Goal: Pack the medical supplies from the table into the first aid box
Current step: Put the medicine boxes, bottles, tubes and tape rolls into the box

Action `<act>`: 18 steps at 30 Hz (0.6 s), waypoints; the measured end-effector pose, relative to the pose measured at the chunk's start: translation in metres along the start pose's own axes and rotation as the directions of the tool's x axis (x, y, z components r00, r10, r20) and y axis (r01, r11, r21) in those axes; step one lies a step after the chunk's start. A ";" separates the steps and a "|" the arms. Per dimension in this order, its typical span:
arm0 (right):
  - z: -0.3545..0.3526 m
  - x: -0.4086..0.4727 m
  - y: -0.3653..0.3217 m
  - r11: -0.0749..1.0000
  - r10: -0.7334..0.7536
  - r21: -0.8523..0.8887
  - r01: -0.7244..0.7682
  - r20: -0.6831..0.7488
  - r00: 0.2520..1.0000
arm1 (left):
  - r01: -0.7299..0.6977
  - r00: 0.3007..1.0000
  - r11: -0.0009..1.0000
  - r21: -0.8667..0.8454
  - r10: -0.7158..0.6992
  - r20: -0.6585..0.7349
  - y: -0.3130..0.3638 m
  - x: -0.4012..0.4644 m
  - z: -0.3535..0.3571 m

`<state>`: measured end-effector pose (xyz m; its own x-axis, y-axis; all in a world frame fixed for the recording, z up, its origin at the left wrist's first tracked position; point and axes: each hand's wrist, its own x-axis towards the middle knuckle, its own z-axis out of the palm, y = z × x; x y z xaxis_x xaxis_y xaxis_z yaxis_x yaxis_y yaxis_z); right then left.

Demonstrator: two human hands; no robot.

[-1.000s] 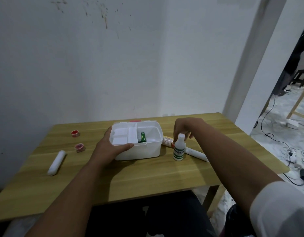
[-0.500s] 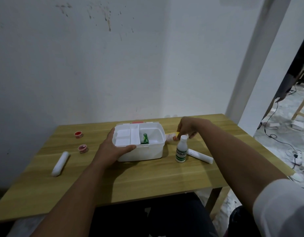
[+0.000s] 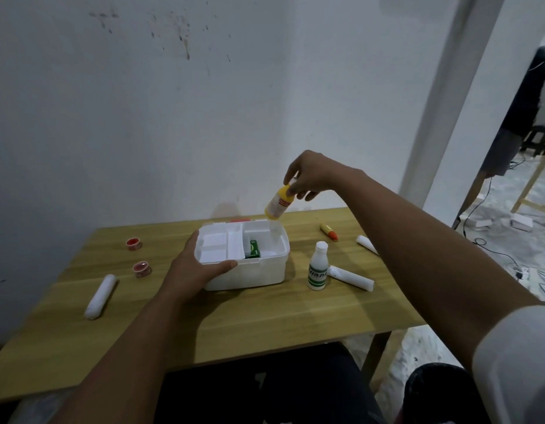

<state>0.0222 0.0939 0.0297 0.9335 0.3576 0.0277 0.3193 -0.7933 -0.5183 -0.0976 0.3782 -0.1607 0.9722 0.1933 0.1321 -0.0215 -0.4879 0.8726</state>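
Note:
A white first aid box (image 3: pixel 253 275) stands open at the table's middle, with a green packet (image 3: pixel 253 248) inside. My left hand (image 3: pixel 193 270) grips the box's front left corner. My right hand (image 3: pixel 311 175) holds a yellow bottle (image 3: pixel 277 203) by its top, tilted above the box's back right part. A white bottle with a green label (image 3: pixel 318 270) stands right of the box. White bandage rolls lie at the left (image 3: pixel 100 292), right (image 3: pixel 351 277) and far right (image 3: pixel 366 244). Two red tape rolls, one (image 3: pixel 133 243) behind the other (image 3: pixel 141 268), sit at the left.
A small yellow and orange tube (image 3: pixel 328 231) lies at the back right of the wooden table (image 3: pixel 265 325). A white wall rises just behind the table. To the right, the floor holds cables, a wooden frame and a dark stool.
My right hand has lifted the yellow bottle off the table and brought it up over the box. My left hand stays on the box.

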 end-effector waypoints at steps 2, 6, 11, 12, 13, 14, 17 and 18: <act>0.011 0.001 -0.011 1.000 -0.015 -0.023 0.016 0.024 1.000 | 0.000 1.000 1.000 0.007 0.000 0.000 0.001 0.001 0.000; 0.049 0.006 -0.022 0.989 -0.021 -0.146 0.030 0.062 0.998 | 0.012 1.000 1.000 0.012 -0.012 -0.006 0.002 0.003 0.001; 0.098 0.021 -0.016 0.943 0.029 -0.331 -0.007 0.060 0.998 | 0.004 1.000 1.000 0.020 -0.004 -0.007 0.000 0.004 0.003; 0.104 0.022 -0.014 0.939 0.030 -0.344 -0.011 0.050 0.998 | -0.001 1.000 1.000 0.018 0.001 -0.005 -0.001 0.005 0.003; 0.108 0.023 -0.012 0.937 0.025 -0.349 -0.008 0.042 0.999 | -0.004 1.000 1.000 0.016 0.004 -0.004 -0.001 0.004 0.003; 0.110 0.023 -0.011 0.936 0.018 -0.351 -0.004 0.036 0.999 | -0.004 1.000 1.000 0.018 0.004 -0.002 -0.001 0.004 0.003; 0.107 0.020 -0.010 0.942 0.021 -0.336 -0.009 0.033 0.999 | -0.003 1.000 1.000 0.021 0.003 -0.004 -0.002 0.005 0.003; 0.104 0.017 -0.010 0.950 0.031 -0.312 -0.019 0.035 0.999 | -0.001 1.000 1.000 0.014 0.001 -0.003 -0.001 0.005 0.004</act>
<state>0.0179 0.1595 -0.0535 0.9367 0.3496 -0.0188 0.3366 -0.9142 -0.2258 -0.0916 0.3767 -0.1625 0.9714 0.1958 0.1344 -0.0191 -0.4997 0.8660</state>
